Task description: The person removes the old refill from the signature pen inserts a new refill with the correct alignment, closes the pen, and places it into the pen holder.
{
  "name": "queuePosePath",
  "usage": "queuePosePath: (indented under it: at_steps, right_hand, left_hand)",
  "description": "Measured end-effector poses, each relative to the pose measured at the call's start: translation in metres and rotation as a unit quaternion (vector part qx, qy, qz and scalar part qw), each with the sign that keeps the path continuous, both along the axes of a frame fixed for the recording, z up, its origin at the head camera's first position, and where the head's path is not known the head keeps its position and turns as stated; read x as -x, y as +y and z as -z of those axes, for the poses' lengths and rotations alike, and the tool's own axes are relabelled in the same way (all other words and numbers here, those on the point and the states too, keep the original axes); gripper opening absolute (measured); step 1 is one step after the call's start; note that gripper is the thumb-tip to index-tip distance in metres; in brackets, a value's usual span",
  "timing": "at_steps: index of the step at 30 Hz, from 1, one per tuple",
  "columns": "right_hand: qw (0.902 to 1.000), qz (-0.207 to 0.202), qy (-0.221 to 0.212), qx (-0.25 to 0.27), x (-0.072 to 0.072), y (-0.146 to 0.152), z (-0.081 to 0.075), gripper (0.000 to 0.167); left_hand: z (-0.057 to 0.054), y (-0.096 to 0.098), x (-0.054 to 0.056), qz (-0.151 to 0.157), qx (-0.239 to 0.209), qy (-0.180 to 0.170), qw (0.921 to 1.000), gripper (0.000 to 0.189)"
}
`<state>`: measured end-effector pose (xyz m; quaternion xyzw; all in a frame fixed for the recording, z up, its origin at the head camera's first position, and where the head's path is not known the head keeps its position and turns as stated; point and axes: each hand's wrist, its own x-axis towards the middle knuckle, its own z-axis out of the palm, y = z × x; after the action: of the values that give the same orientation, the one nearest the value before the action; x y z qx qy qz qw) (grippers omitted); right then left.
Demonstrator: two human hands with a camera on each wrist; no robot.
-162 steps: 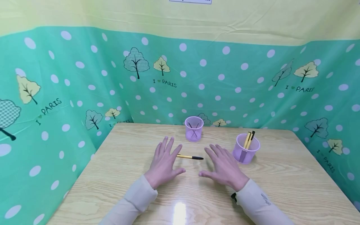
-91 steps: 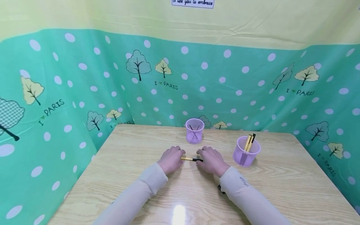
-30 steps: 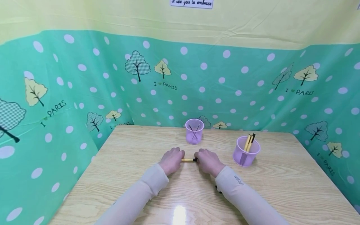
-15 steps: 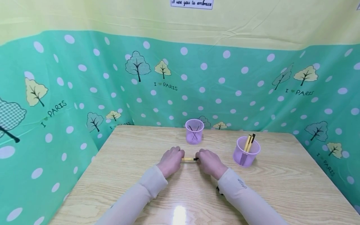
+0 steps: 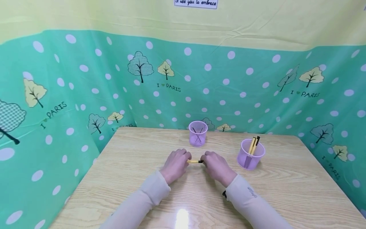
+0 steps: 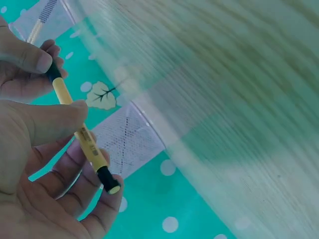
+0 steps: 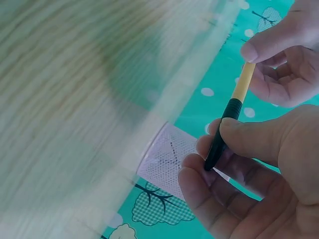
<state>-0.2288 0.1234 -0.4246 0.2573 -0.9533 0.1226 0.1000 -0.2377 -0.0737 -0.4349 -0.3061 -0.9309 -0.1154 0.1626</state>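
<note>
A yellow ballpoint pen (image 5: 195, 161) with a black front section is held level between both hands, over the middle of the wooden table. My left hand (image 5: 175, 163) pinches its yellow barrel between thumb and fingers; in the left wrist view the black push-button end of the pen (image 6: 89, 149) sticks out beyond the thumb. My right hand (image 5: 216, 167) pinches the black grip at the tip end, and the right wrist view shows the thumb on the pen's grip (image 7: 230, 110). In the head view the fingers cover both ends.
Behind the hands stands a purple mesh pen cup (image 5: 197, 137) with dark crossing lines on it. To the right, another purple mesh cup (image 5: 248, 160) holds several yellow-and-black pens (image 5: 253, 145). A green patterned curtain (image 5: 217, 86) closes off the table's (image 5: 137, 143) back and sides.
At first both hands were spread above the pen lying on the table. They came down and took hold of its two ends. In the last second, hands and pen shifted slightly right.
</note>
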Motion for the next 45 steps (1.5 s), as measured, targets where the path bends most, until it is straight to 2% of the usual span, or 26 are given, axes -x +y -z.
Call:
queuePosePath:
  at_steps: [9,20,29,37,45]
  right_hand:
    - [0.9994,-0.007,0.023,0.024,-0.006,0.002,-0.002,0.010]
    - [0.9973,-0.024,0.054,0.044,-0.008,0.003,-0.001,0.011]
    - [0.9958,-0.032,0.061,0.060,-0.009,0.005,0.001,0.012]
    - [0.9944,-0.039,0.077,0.061,-0.009,0.005,0.004,0.012]
    - [0.9942,-0.034,0.081,0.062,-0.010,0.004,0.005,0.011]
  left_hand:
    - [0.000,0.003,-0.004,0.011,-0.022,0.016,0.9996,0.016]
    - [-0.001,0.003,-0.008,0.009,-0.044,0.013,0.9989,0.016]
    - [-0.002,0.004,-0.013,0.015,-0.058,0.035,0.9976,0.016]
    - [0.000,0.003,-0.016,0.009,-0.059,0.055,0.9967,0.016]
    - [0.001,0.004,-0.016,0.003,-0.058,0.059,0.9966,0.015]
